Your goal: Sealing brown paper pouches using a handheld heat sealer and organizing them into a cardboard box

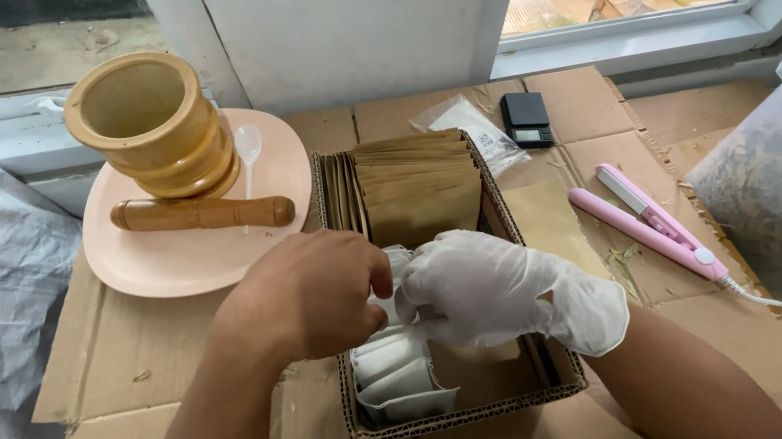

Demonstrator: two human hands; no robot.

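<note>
White filter sachets (393,375) are standing on edge in a row at the near left of a corrugated cardboard box (467,415), where they are staying upright and easy to pick through. Both hands are meeting over that row: the bare left hand (306,296) and the gloved right hand (496,288) are each pinching closed on one small white sachet (399,261) between them. Brown paper envelopes (415,186) are filling the far end of the box. A pink sealing iron (652,225) is lying on the cardboard-covered worktop (159,366) within right-hand reach.

Single head view, looking steeply down, close over cardboard-covered table (178,358), facing window.
</note>
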